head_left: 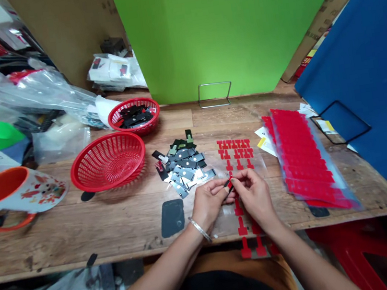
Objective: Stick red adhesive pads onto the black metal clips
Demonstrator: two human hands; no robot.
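Observation:
My left hand (209,201) and my right hand (253,194) meet over the wooden table (82,229), both pinching one small black part with a red sticker (229,184) between the fingertips. Under the hands lies a clear sheet of red T-shaped stickers (235,151) that runs past the table's front edge. Just left of it sits a pile of small black and silver parts (183,166). A bracelet is on my left wrist.
An empty red basket (108,160) and a red basket of black parts (134,116) stand at the left. A stack of red sticker sheets (304,157) lies at the right. An orange mug (15,193), plastic bags, a black pad (172,217), green and blue boards surround.

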